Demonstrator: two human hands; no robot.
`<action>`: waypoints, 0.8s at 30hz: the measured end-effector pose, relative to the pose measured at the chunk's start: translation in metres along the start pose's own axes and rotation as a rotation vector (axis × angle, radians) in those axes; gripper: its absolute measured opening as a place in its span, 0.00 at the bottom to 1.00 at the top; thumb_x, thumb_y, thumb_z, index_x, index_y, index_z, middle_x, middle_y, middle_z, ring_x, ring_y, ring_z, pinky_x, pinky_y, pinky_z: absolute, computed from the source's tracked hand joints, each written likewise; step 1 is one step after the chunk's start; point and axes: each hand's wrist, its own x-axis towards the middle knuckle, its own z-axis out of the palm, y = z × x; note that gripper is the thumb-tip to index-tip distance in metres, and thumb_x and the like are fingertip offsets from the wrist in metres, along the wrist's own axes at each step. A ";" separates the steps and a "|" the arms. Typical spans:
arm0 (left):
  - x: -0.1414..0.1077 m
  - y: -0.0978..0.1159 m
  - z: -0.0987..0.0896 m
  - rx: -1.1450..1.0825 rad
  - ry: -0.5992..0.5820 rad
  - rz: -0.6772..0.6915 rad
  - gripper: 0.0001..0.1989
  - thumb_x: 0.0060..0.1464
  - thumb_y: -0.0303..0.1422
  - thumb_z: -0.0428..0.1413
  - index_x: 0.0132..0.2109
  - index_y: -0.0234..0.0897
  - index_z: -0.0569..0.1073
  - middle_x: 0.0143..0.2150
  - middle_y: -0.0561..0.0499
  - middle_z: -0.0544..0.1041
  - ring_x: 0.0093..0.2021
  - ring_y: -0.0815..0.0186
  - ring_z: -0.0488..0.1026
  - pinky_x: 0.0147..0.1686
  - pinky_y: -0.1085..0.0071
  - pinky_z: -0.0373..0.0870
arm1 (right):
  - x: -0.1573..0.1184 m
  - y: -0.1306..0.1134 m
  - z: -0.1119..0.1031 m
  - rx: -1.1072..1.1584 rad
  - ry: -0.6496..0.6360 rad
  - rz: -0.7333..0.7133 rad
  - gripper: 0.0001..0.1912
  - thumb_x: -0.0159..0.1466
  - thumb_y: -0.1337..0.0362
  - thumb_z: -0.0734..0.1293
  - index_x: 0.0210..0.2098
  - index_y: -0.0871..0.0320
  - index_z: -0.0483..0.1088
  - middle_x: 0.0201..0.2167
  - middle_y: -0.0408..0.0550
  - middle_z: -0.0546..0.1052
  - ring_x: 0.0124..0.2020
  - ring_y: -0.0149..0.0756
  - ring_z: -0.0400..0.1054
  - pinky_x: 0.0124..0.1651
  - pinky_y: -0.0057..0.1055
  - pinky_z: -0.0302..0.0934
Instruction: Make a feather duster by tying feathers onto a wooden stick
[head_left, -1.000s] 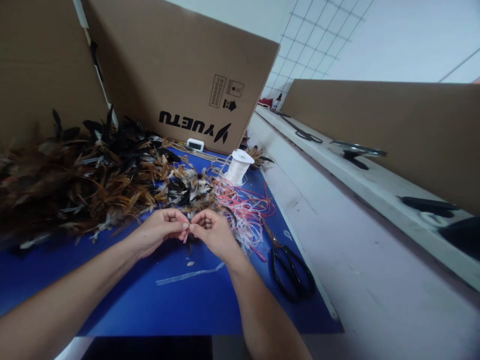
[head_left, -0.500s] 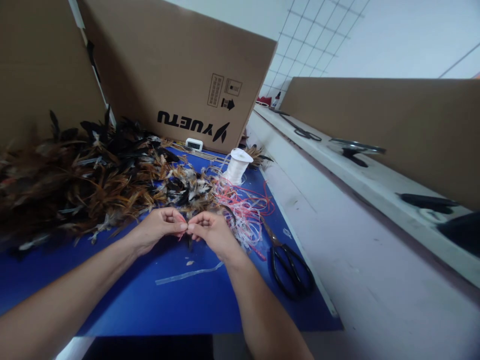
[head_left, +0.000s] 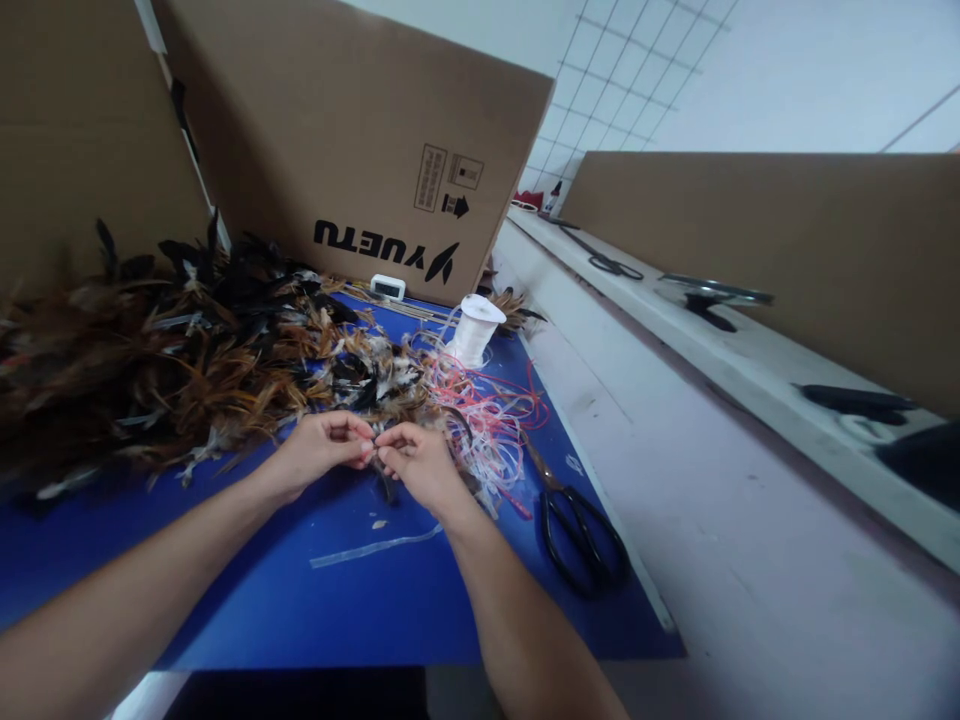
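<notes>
My left hand and my right hand meet fingertip to fingertip low over the blue tabletop. Both are closed in a pinch. Below the right fingertips hangs a small dark feather, apparently held there. What the left fingers pinch is too small to make out. Just beyond the hands spreads a large heap of brown and black feathers. Pink and white ribbon strands lie tangled right of my right hand. Nearer me, a clear flat strip rests on the table.
Black-handled scissors lie at the right edge. A white spool stands behind the ribbon, near a small white digital display. A cardboard box walls off the back. On the right ledge are more scissors.
Both hands stay at nearly the same spot, while the fingers shift slightly. The pink strand seen between the fingertips no longer shows, and more of the dark feather is visible below.
</notes>
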 end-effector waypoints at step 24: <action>0.008 -0.013 -0.002 0.237 0.058 0.206 0.10 0.40 0.33 0.64 0.33 0.35 0.76 0.28 0.51 0.78 0.26 0.68 0.72 0.28 0.75 0.69 | 0.001 -0.006 0.008 0.262 0.037 0.161 0.17 0.43 0.64 0.75 0.29 0.60 0.66 0.17 0.37 0.71 0.15 0.23 0.62 0.15 0.19 0.54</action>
